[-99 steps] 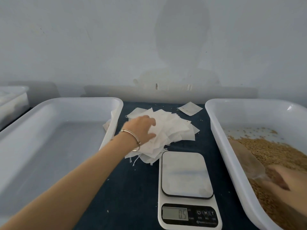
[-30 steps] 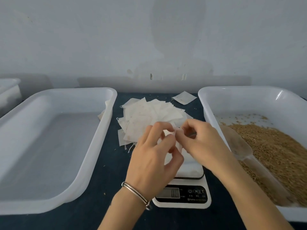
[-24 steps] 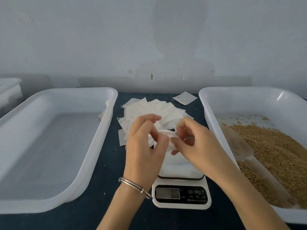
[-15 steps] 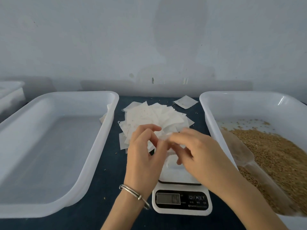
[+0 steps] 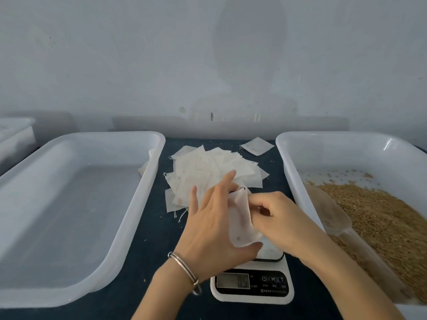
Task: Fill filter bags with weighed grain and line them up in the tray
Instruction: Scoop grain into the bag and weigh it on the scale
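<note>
Head view: both hands, left (image 5: 209, 229) and right (image 5: 275, 215), pinch one bag (image 5: 240, 224) over the scale (image 5: 253, 285), apparently spreading its mouth for grain (image 5: 379, 218).

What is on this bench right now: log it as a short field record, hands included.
left hand: holds one filter bag above the scale
right hand: pinches the same bag's edge
spare bags: loose pile behind the hands
left tray: no bags in it
right tray: holds grain
scoop: lies in the grain, unheld
bag contents: cannot tell
</note>
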`<state>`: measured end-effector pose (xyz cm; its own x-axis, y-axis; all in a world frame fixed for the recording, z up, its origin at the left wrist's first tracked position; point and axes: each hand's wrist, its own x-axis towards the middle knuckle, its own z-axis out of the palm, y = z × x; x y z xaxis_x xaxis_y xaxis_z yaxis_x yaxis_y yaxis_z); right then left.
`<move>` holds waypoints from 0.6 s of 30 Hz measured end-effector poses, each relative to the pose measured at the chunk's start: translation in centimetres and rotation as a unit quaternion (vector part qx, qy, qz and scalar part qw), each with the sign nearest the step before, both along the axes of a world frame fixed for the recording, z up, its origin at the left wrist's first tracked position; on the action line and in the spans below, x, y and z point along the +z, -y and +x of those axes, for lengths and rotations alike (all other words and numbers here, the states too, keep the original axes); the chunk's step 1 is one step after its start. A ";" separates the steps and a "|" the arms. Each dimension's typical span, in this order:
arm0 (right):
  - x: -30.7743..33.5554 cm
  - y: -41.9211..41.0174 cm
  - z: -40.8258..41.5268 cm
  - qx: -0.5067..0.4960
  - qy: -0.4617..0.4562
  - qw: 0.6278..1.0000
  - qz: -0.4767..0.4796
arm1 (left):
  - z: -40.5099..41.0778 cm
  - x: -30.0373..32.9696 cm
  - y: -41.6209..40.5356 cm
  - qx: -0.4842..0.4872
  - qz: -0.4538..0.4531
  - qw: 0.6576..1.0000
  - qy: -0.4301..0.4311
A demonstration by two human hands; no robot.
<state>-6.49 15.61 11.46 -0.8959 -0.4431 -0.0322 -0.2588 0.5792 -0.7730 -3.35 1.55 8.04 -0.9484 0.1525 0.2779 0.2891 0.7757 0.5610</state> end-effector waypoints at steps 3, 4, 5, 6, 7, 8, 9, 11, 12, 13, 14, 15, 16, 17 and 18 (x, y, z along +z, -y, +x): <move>0.1 0.3 0.2 -0.010 -0.012 1.000 -0.015 | -0.7 -0.5 -0.5 0.042 -0.041 0.998 0.006; -0.1 0.3 0.2 -0.016 -0.025 1.000 -0.001 | -0.8 -0.7 -0.6 0.046 -0.038 0.998 -0.003; -0.2 0.3 0.2 -0.024 -0.039 0.999 0.027 | -0.8 -0.8 -0.6 0.045 -0.025 0.999 -0.012; -0.2 0.3 0.2 -0.029 -0.055 0.996 0.064 | -0.8 -0.9 -0.5 0.039 -0.009 0.999 -0.012; -0.3 0.2 0.2 -0.027 -0.066 0.993 0.098 | -0.8 -0.8 -0.5 0.028 0.001 1.000 -0.003; -0.3 0.2 0.2 -0.020 -0.070 0.990 0.120 | -0.8 -0.7 -0.4 0.014 0.007 1.000 0.013; -0.3 0.2 0.2 -0.010 -0.068 0.989 0.133 | -0.8 -0.6 -0.3 -0.003 0.018 0.999 0.028; -0.1 0.2 0.2 0.002 -0.056 0.987 0.152 | -0.7 -0.4 -0.3 -0.026 0.079 0.995 0.063; -0.1 0.1 0.1 0.001 -0.056 0.985 0.162 | -0.6 -0.2 -0.3 -0.034 0.117 0.989 0.081; -0.2 -0.1 0.1 -0.002 -0.068 0.982 0.177 | -0.6 -0.1 -0.4 -0.042 0.147 0.984 0.093; -0.3 -0.3 0.0 -0.006 -0.087 0.976 0.198 | -0.6 0.0 -0.5 -0.052 0.164 0.980 0.098; -0.2 -0.5 0.1 -0.009 -0.107 0.971 0.216 | -0.6 0.0 -0.6 -0.061 0.173 0.978 0.099; -0.1 -0.8 0.2 -0.009 -0.123 0.967 0.222 | -0.7 -0.1 -0.9 -0.067 0.180 0.976 0.099; 0.1 -1.0 0.3 -0.002 -0.133 0.967 0.218 | -0.9 -0.2 -1.2 -0.070 0.182 0.976 0.098; 0.5 -1.2 0.4 0.012 -0.132 0.968 0.212 | -1.1 -0.3 -1.6 -0.070 0.181 0.977 0.093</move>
<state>-6.08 16.84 11.97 -0.8870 -0.4615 0.0138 -0.4329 0.8210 -0.3722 -4.43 3.13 7.71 -0.9646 0.2074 0.1627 0.2448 0.4765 0.8444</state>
